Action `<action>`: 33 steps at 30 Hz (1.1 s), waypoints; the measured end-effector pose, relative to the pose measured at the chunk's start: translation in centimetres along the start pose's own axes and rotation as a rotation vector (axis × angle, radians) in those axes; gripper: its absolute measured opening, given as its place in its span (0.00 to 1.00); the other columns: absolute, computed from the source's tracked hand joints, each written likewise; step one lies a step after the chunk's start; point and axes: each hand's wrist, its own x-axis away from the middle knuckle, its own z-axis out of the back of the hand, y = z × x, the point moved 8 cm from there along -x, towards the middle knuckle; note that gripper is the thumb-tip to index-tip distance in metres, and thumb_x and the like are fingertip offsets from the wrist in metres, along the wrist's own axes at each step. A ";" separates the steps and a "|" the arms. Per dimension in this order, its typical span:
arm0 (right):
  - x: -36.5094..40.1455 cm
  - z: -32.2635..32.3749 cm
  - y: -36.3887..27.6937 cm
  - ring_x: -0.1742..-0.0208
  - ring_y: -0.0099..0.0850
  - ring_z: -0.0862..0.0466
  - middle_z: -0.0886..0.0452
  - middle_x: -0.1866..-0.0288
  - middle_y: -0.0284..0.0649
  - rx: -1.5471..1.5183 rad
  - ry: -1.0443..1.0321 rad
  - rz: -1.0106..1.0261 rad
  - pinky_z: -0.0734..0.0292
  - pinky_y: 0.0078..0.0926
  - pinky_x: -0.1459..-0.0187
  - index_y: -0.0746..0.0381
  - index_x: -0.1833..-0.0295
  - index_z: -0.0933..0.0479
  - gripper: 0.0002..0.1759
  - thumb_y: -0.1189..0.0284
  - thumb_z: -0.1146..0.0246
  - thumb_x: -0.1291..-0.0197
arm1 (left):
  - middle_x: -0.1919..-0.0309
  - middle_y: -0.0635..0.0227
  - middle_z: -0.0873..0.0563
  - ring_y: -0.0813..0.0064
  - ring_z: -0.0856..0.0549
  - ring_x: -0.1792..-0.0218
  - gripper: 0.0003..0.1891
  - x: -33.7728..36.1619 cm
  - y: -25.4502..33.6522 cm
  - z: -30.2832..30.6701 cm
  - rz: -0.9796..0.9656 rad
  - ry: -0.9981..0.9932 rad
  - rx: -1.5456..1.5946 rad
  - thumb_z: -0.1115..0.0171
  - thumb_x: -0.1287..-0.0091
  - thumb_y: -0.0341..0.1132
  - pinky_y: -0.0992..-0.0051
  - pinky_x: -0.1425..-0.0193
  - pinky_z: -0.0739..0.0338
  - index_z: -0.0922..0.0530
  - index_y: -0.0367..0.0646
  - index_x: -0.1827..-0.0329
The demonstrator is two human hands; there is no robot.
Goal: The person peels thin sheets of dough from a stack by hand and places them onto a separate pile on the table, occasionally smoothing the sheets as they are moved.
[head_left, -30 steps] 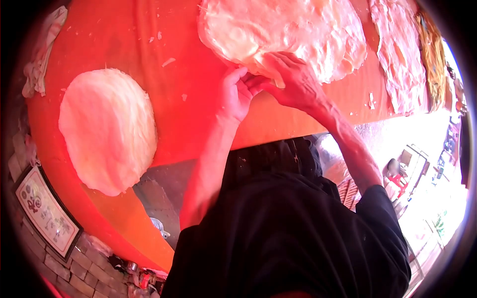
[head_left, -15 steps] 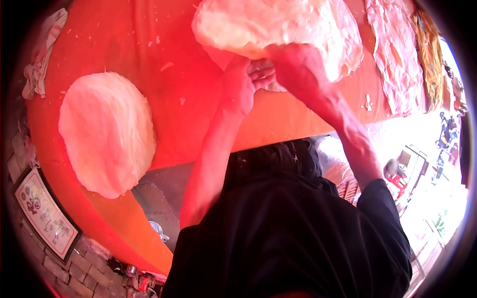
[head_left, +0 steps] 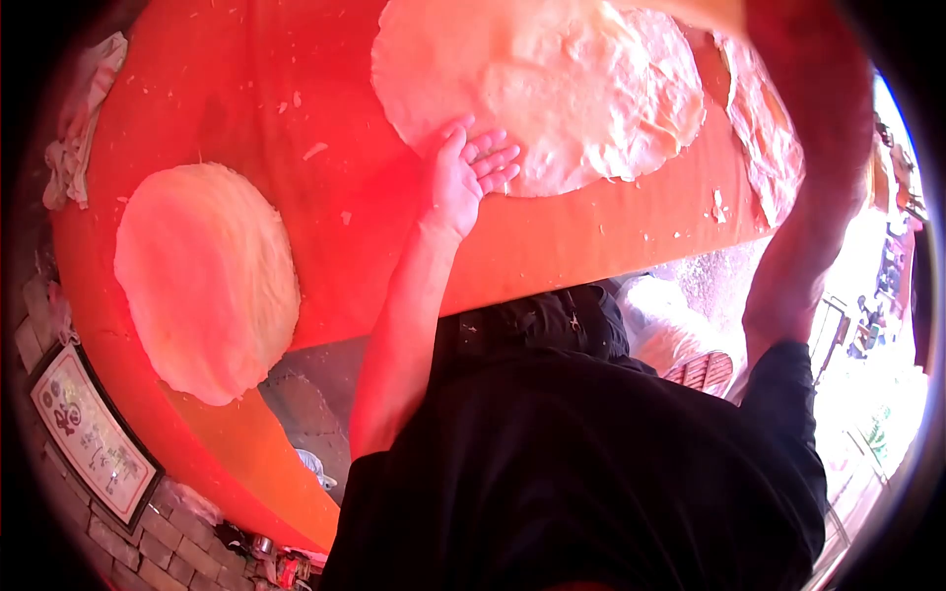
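A large pale, soft, thin-looking sheet (head_left: 532, 94) lies over the red-orange table cover, wrinkled on its right side. My left hand (head_left: 473, 172) is open at the sheet's lower left edge, palm turned up and fingers spread. High on the right, my right hand (head_left: 793, 44) is raised close to the camera; its fingers are cut off by the top edge. A pale flap (head_left: 695, 12) runs up towards it from the sheet's far side. Whether the right hand grips that flap is hidden. A smaller pale oval piece (head_left: 207, 281) rests on the left.
Another wrinkled pale sheet (head_left: 764, 123) lies at the table's right end, partly behind my right arm. A crumpled white cloth (head_left: 84, 128) is at the far left. A framed sign (head_left: 94, 433) stands by the brick floor. Small scraps dot the red cover (head_left: 325, 236).
My right hand has left the sheet's near edge and swung up to the right. My left hand has opened, palm up. The sheet's near edge now lies flat.
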 end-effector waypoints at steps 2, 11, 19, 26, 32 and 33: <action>3.4 -3.3 -0.2 0.65 0.48 0.16 0.18 0.70 0.51 -0.102 -0.256 0.029 0.23 0.40 0.63 0.63 0.65 0.20 0.06 0.71 0.36 0.47 | 0.44 0.47 0.22 0.48 0.18 0.44 0.22 1.4 0.5 0.3 -0.023 0.044 -0.076 0.52 0.23 0.43 0.54 0.40 0.21 0.38 0.41 0.33; 10.4 -9.3 -1.1 0.74 0.45 0.18 0.21 0.78 0.46 -0.309 -0.545 0.139 0.26 0.41 0.73 0.59 0.69 0.20 0.05 0.77 0.41 0.53 | 0.51 0.53 0.19 0.60 0.15 0.52 0.17 7.6 1.1 5.4 -0.138 0.303 -0.270 0.46 0.25 0.35 0.65 0.45 0.18 0.32 0.34 0.39; 22.1 -12.5 -5.5 0.40 0.48 0.23 0.22 0.41 0.50 -0.404 -0.935 0.015 0.25 0.43 0.45 0.62 0.39 0.26 0.32 0.70 0.31 0.54 | 0.52 0.55 0.18 0.63 0.15 0.55 0.14 6.8 1.1 5.0 -0.145 0.238 -0.180 0.44 0.26 0.32 0.66 0.46 0.18 0.30 0.36 0.42; 22.9 -11.6 -6.7 0.44 0.49 0.25 0.25 0.44 0.50 -0.262 -0.603 0.036 0.28 0.46 0.49 0.62 0.40 0.27 0.34 0.71 0.31 0.58 | 0.50 0.58 0.18 0.61 0.16 0.50 0.14 6.4 1.1 2.7 -0.248 0.092 0.015 0.45 0.26 0.32 0.62 0.39 0.20 0.30 0.38 0.41; 19.1 -12.1 -5.3 0.61 0.42 0.18 0.19 0.66 0.42 -0.207 -0.703 0.031 0.24 0.39 0.62 0.61 0.61 0.25 0.12 0.75 0.37 0.56 | 0.44 0.54 0.20 0.54 0.20 0.43 0.20 6.0 2.5 -0.2 -0.201 -0.138 0.139 0.44 0.26 0.41 0.55 0.34 0.24 0.30 0.37 0.39; 18.2 -12.1 -5.2 0.63 0.42 0.18 0.19 0.68 0.41 -0.158 -0.759 0.033 0.24 0.38 0.64 0.61 0.64 0.25 0.10 0.75 0.38 0.55 | 0.43 0.54 0.21 0.54 0.20 0.42 0.21 5.9 2.0 -0.1 -0.180 -0.135 0.151 0.44 0.26 0.42 0.55 0.34 0.25 0.30 0.37 0.38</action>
